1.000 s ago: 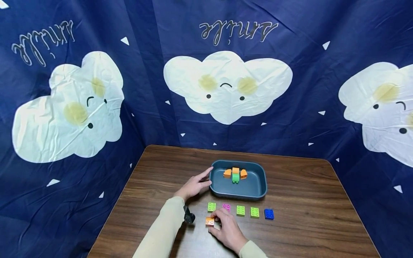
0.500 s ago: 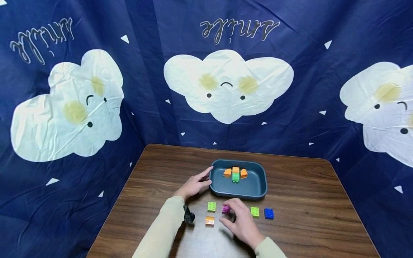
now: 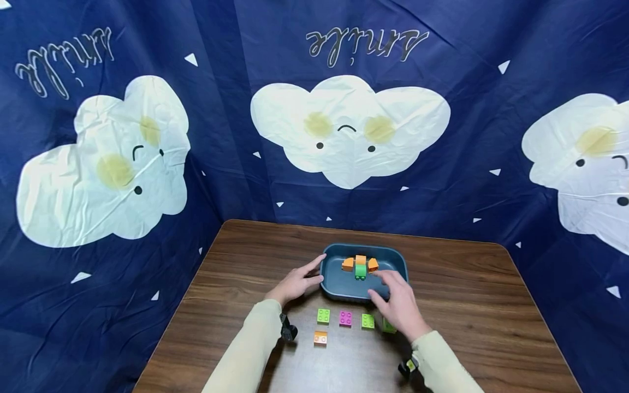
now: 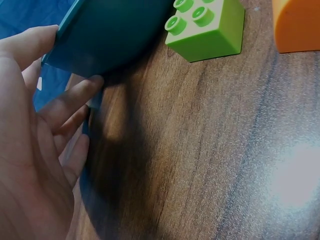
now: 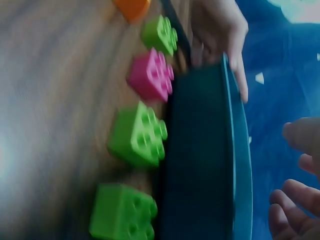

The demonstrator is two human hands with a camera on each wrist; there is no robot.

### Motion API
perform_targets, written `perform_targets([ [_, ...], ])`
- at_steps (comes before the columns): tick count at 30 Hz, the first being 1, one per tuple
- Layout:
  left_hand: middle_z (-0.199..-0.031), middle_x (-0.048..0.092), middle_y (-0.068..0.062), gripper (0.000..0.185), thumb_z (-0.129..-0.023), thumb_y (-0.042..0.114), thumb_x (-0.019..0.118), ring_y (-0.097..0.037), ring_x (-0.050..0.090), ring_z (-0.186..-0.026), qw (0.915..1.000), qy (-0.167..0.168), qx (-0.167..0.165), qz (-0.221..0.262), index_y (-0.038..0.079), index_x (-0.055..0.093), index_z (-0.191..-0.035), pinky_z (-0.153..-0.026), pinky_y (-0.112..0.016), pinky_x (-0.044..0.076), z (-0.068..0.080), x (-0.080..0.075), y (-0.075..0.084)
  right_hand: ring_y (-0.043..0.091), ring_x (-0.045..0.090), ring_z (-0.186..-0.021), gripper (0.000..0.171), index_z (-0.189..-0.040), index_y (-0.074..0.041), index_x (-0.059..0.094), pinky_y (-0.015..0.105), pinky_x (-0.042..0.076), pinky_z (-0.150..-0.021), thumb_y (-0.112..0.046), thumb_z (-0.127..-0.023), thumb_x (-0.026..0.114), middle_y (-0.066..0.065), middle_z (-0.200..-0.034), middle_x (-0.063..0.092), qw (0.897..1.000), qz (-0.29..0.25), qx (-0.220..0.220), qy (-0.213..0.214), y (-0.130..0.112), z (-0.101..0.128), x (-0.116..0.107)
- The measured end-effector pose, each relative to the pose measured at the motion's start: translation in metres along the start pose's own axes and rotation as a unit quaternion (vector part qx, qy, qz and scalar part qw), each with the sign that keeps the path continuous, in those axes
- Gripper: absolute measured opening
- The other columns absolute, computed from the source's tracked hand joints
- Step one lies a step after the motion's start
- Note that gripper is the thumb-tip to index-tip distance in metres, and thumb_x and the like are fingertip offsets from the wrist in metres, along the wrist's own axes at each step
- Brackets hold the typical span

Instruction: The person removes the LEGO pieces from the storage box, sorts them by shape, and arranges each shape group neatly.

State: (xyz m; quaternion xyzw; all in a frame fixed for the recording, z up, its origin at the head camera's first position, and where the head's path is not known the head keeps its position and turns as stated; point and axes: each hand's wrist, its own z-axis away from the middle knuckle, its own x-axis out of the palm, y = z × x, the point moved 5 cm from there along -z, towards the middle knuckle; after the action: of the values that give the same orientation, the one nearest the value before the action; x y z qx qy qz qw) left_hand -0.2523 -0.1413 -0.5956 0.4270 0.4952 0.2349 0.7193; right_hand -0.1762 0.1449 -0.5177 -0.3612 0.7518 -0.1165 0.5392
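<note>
The right hand (image 3: 400,303) has shifted from above the pink brick (image 3: 345,319) to the near right side of the dark teal tray (image 3: 339,286); its wrist now covers the spot where a blue brick showed at the row's right end. Its thumb and forefinger stand apart, with nothing seen between them. The left hand (image 3: 293,285) has stayed put, fingers spread, fingertips touching the tray's left wall.

In front of the tray, 3 lime bricks (image 3: 323,316) and the pink brick form a row; the rightmost lime brick is partly behind the right hand. Nearer lies 1 orange brick (image 3: 320,338). Inside the tray, 3 orange pieces (image 3: 348,264) sit about a green brick (image 3: 360,271); whether they join, I cannot tell.

The navy backdrop (image 3: 221,109) reads "smile" in 2 places, upside down, above pale clouds (image 3: 349,98). The black device (image 3: 408,367) at the right wrist bears a yellow patch, too small to read.
</note>
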Motion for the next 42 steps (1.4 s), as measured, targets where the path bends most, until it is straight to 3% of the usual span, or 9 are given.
perform_targets([
  [8, -0.159, 0.052, -0.001, 0.065, -0.107, 0.039, 0.061, -0.023, 0.052, -0.143, 1.0000, -0.003, -0.004, -0.001, 0.055, 0.030, -0.161, -0.120, -0.056, 0.037, 0.000, 0.000, 0.001, 0.039, 0.065, -0.121, 0.048, -0.138, -0.006, 0.066, 0.059, 0.055, -0.098, -0.019, -0.094, 0.081, 0.019, -0.136, 0.064, 0.998, 0.033, 0.034, -0.043, 0.034, -0.027, -0.008],
  [13, -0.159, 0.051, -0.001, 0.065, -0.107, 0.040, 0.061, -0.023, 0.051, -0.144, 0.9999, -0.007, -0.010, 0.001, 0.054, 0.029, -0.162, -0.121, -0.057, 0.036, 0.001, -0.001, 0.001, 0.040, 0.065, -0.118, 0.049, -0.139, -0.004, 0.065, 0.060, 0.054, -0.098, -0.018, -0.095, 0.080, 0.022, -0.132, 0.064, 0.995, 0.041, 0.044, -0.073, 0.045, -0.044, -0.008],
  [26, -0.158, 0.053, -0.003, 0.065, -0.107, 0.041, 0.061, -0.026, 0.051, -0.145, 0.9998, -0.011, -0.014, 0.003, 0.053, 0.029, -0.162, -0.119, -0.059, 0.037, 0.002, 0.000, 0.001, 0.043, 0.060, -0.126, 0.051, -0.145, 0.001, 0.058, 0.058, 0.053, -0.101, -0.012, -0.099, 0.074, 0.024, -0.139, 0.063, 0.979, 0.051, 0.046, -0.190, 0.062, -0.074, 0.020],
  [32, -0.159, 0.052, -0.002, 0.065, -0.107, 0.042, 0.061, -0.024, 0.051, -0.144, 0.9999, -0.006, -0.013, 0.004, 0.054, 0.030, -0.162, -0.120, -0.057, 0.037, 0.001, 0.001, 0.002, 0.044, 0.058, -0.130, 0.045, -0.145, 0.001, 0.059, 0.059, 0.048, -0.108, -0.012, -0.103, 0.067, 0.024, -0.140, 0.064, 0.975, 0.056, 0.074, -0.201, 0.070, -0.076, 0.031],
  [38, -0.158, 0.052, -0.001, 0.064, -0.107, 0.041, 0.061, -0.023, 0.051, -0.144, 0.9999, -0.002, -0.013, 0.005, 0.054, 0.031, -0.161, -0.121, -0.056, 0.036, 0.002, 0.001, 0.002, 0.044, 0.060, -0.127, 0.041, -0.145, 0.002, 0.058, 0.059, 0.049, -0.106, -0.011, -0.106, 0.060, 0.025, -0.137, 0.065, 0.977, 0.062, 0.077, -0.189, 0.071, -0.077, 0.038],
  [42, -0.157, 0.053, -0.002, 0.064, -0.107, 0.041, 0.061, -0.024, 0.051, -0.145, 0.9999, -0.002, -0.016, 0.002, 0.053, 0.031, -0.162, -0.121, -0.057, 0.035, 0.004, 0.001, 0.003, 0.045, 0.060, -0.128, 0.040, -0.146, 0.001, 0.058, 0.059, 0.049, -0.106, -0.012, -0.108, 0.058, 0.025, -0.138, 0.064, 0.976, 0.060, 0.104, -0.184, 0.070, -0.078, 0.040],
])
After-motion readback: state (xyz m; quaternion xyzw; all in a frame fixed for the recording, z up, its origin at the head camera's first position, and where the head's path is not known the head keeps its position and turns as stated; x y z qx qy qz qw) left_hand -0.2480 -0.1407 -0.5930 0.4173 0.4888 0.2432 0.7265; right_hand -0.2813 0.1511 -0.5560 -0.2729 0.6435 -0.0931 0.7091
